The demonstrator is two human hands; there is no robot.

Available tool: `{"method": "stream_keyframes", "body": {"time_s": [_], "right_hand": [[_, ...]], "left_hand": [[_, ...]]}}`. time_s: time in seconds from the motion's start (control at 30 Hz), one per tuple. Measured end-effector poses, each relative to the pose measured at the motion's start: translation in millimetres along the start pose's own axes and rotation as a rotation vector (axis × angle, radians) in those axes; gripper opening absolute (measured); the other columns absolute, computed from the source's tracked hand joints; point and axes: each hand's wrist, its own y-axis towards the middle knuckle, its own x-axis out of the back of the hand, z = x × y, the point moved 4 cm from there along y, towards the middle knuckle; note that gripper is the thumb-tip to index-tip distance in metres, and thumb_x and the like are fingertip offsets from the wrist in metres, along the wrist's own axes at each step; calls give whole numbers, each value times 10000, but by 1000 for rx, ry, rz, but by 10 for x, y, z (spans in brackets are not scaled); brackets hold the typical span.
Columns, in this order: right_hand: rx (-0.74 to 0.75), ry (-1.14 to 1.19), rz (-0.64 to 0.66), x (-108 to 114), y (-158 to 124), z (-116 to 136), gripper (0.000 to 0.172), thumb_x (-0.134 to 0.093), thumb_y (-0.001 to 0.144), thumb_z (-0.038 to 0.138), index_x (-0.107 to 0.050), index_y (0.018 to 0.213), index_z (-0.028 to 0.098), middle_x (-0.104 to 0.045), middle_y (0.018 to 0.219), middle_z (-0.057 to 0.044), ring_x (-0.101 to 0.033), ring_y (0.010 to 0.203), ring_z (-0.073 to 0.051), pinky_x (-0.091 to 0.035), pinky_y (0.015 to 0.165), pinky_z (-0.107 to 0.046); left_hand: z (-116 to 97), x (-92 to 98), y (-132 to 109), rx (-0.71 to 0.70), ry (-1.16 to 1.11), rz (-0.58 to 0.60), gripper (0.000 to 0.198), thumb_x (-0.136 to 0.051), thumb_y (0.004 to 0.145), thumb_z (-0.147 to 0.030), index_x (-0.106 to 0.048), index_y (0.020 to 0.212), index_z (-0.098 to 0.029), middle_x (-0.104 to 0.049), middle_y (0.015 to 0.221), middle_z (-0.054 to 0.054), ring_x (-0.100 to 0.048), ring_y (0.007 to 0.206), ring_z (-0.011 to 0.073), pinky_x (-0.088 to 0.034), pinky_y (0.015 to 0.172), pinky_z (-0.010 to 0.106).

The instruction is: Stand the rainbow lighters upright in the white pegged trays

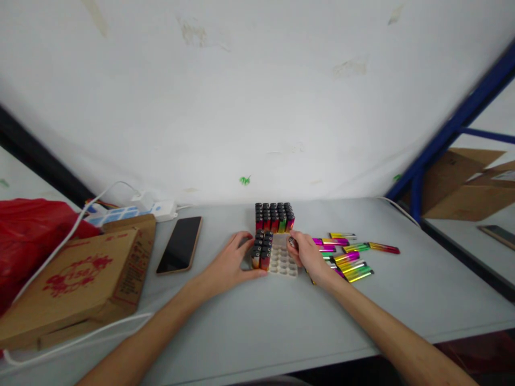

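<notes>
A white tray (284, 261) with round-cornered sockets lies on the table, its left columns filled with upright lighters (264, 257) that have black tops. My left hand (233, 262) braces the tray's left side, thumb along the front corner and fingers behind the lighters. Over the tray's right edge, my right hand (309, 254) pinches a lighter (293, 243); its metal top shows and most of its body is hidden. Behind the tray stands a full block of upright lighters (274, 217). Loose shiny lighters (352, 262) in yellow, purple, green and red lie to the right.
A dark-screened phone (179, 245) lies at the left, beside a brown cardboard box (76, 279) and a red bag (36, 241). A white power strip (163, 210) and cables are behind them. At the right, a blue metal frame (416, 195) stands before open cartons (466, 187).
</notes>
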Motion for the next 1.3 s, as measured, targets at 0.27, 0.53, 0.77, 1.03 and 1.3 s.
{"method": "stream_keyframes", "body": {"time_s": [0.27, 0.53, 0.77, 1.03, 1.3], "right_hand": [[-51, 57, -19, 24, 41, -56, 686, -514, 944, 845, -398, 548, 298, -304, 489, 65, -237, 451, -114, -189, 475, -313], [146, 77, -8, 121, 47, 105, 721, -622, 940, 952, -699, 1000, 238, -586, 771, 27, -553, 654, -178, -495, 632, -329], [255, -116, -38, 223, 47, 72, 539, -681, 1011, 812, -650, 1078, 277, -864, 962, -51, -819, 995, -289, -615, 990, -427], [344, -406, -26, 182, 18, 56, 319, -641, 1102, 599, -541, 1062, 299, -907, 965, -56, -846, 828, -280, -596, 766, -363], [430, -616, 51, 85, 56, -3, 127, -676, 1124, 401, -658, 1147, 277, -898, 1158, -90, -868, 1024, -289, -623, 858, -363]], "left_hand": [[2, 1, 2, -9, 1, 9, 751, -911, 918, -707, -731, 1449, -207, -657, 1534, 192, -651, 1452, 430, -579, 1260, 604], [37, -25, 1, -7, 1, -5, 752, -929, 902, -690, -737, 1448, -209, -660, 1529, 190, -655, 1445, 436, -576, 1260, 596], [15, -17, 4, 3, -6, -7, 749, -949, 888, -671, -745, 1444, -212, -668, 1524, 188, -655, 1451, 440, -574, 1264, 592], [-8, 0, -2, 11, -16, -5, 707, -961, 898, -611, -742, 1447, -224, -664, 1532, 178, -656, 1452, 427, -573, 1266, 579], [-14, -4, 5, 5, -4, 0, 698, -969, 898, -584, -734, 1450, -226, -661, 1522, 162, -651, 1455, 412, -575, 1270, 572]]}}
